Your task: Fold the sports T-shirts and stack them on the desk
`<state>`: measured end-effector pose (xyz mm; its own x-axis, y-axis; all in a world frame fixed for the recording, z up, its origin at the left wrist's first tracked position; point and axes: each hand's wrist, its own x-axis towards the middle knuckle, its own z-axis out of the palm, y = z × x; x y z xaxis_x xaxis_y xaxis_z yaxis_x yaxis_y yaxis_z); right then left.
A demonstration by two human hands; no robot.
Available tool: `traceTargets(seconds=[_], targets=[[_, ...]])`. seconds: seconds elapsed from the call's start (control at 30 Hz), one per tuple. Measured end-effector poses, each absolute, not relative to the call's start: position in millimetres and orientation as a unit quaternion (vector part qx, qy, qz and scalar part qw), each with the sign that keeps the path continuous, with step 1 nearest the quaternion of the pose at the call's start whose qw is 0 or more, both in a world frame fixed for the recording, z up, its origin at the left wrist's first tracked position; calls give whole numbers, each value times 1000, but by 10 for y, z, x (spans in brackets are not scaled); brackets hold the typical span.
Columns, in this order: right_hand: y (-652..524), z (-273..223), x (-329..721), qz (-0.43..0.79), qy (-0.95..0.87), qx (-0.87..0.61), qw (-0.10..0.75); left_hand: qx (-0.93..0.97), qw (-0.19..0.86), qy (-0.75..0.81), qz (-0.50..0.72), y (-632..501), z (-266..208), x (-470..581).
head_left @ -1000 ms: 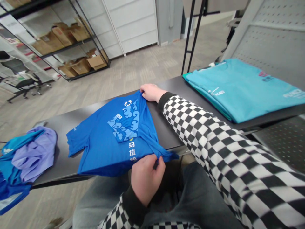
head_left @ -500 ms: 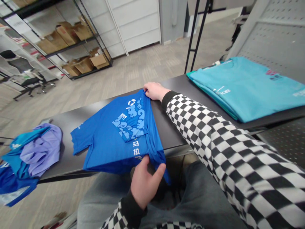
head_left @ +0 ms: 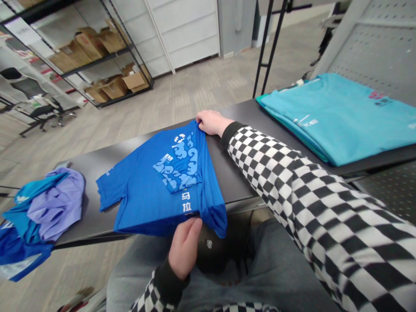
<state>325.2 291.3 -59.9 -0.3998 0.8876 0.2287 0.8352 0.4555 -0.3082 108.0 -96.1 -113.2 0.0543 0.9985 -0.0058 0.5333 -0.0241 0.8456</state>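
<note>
The blue shirt (head_left: 152, 195) lies across the middle of the dark table (head_left: 232, 184), nearly spanning its width, and its near side spills over the front edge above the person's lap (head_left: 139, 268). By the far edge, the right hand (head_left: 211, 122) pinches an upper corner between thumb and fingers. The left hand (head_left: 185, 247), just off the front edge, has thumb and fingers drawn together on the shirt's near border; beside it a loose fold (slack, rounded at the bottom) hangs past the tabletop. To the right, a wedge of table, crossed by the checkered sleeve (head_left: 276, 164), parts the shirt from the folded turquoise shirts (head_left: 338, 117). To the left, a narrower strip parts its short sleeve from the crumpled garments (head_left: 61, 210), which droop over the front edge.
</note>
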Motion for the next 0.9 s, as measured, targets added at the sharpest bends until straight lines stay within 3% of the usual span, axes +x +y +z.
traceTargets(seconds=[0.23, 0.3, 0.47, 0.6, 0.7, 0.77, 0.83, 0.9], targets=[[2912, -599, 3261, 60, -835, -516, 181, 667, 195, 630, 346, -862, -879, 1260], [2922, -609, 3262, 56, -836, -516, 179, 673, 225, 613, 347, -881, -851, 1250], [2936, -621, 3256, 56, -837, -514, 181, 551, 410, 604, 405, -1016, -950, 1168], [2927, -609, 3256, 61, -834, -517, 179, 532, 495, 634, 263, -1006, -1146, 1134], [2917, -598, 3256, 62, -835, -516, 179, 636, 454, 616, 98, -984, -1083, 1062], [2910, -594, 3254, 61, -836, -515, 178, 683, 438, 582, 51, -957, -865, 977], [2905, -592, 3252, 60, -837, -515, 177, 682, 442, 576, 92, -860, -555, 857], [2900, -590, 3252, 57, -836, -515, 178, 666, 368, 620, 189, -637, -251, 700]])
